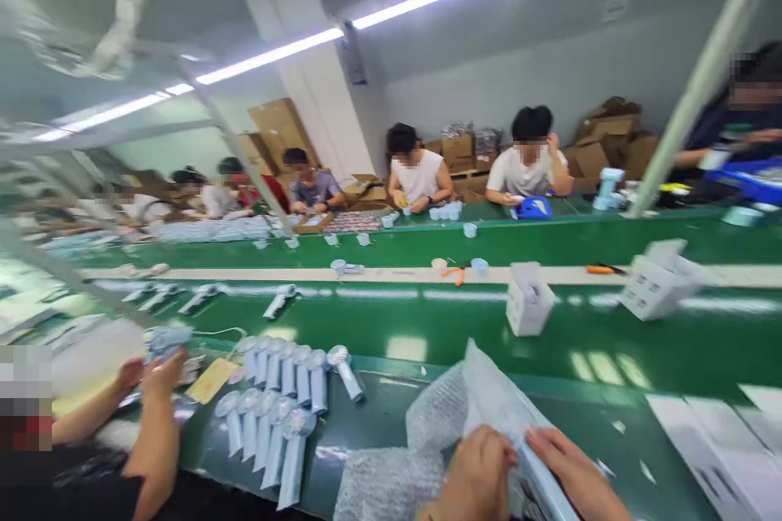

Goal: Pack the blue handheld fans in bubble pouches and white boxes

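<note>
My left hand [480,468] is closed, its fingers pinching the edge of a translucent bubble-wrap bag [492,395]. My right hand [574,468] lies along the other side of the bag, thumb and fingers closed on it. A long light-blue thing [543,480] shows between my hands; whether it is inside the bag I cannot tell. More bubble wrap [388,484] lies flat left of my left hand. Two rows of light-blue handheld fans [293,456] lie on the bench to the left, with a single fan [345,370] beside them.
White flat boxes [709,448] lie at right. On the green conveyor [379,326] stand a white box [529,301] and a tilted open box [660,285]; several fans lie farther left. A co-worker's hands [159,374] hold a light-blue fan at left. Other people sit across the line.
</note>
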`<state>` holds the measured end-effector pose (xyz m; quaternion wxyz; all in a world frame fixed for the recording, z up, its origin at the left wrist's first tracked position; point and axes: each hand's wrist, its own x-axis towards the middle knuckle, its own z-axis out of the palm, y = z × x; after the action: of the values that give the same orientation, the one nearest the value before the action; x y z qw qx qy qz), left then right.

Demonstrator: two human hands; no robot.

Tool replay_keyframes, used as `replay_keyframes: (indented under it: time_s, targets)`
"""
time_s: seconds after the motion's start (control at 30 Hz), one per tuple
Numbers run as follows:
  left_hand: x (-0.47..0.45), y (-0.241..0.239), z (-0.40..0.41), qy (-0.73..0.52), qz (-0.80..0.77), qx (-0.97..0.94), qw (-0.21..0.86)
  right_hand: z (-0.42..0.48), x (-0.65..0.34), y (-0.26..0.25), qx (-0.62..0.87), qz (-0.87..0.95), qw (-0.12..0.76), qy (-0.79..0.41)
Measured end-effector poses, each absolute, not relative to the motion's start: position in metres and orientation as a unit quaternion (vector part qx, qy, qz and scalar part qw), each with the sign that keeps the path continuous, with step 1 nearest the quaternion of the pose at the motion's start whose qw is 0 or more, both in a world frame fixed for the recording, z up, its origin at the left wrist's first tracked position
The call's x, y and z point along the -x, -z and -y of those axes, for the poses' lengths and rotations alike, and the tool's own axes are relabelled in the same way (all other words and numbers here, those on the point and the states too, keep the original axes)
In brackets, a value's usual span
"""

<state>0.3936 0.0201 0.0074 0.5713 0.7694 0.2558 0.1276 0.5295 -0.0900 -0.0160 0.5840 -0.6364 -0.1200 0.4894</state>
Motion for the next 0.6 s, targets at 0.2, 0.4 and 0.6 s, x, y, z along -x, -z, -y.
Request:
replay_keyframes:
  time_s: [0.2, 0.4, 0.6]
  targets:
    - [-0.414, -0.036, -0.021, -0.095, -0.259, -0.805, 0.525, 0.107, -0.542, -0.030, 0.760, 0.298, 0.436, -0.378]
    - [-0.419, -0.047, -0.041, -0.073, -0.253, -0.775, 0.574, 0.127, -0.558, -0.081, 0.772, 0.332, 0.416, -0.348]
    - [-0.443, -0.017, -0.034, 0.006, -0.189, -0.800, 0.569, 0.108, -0.560, -0.071, 0.727, 0.320, 0.455, -0.403]
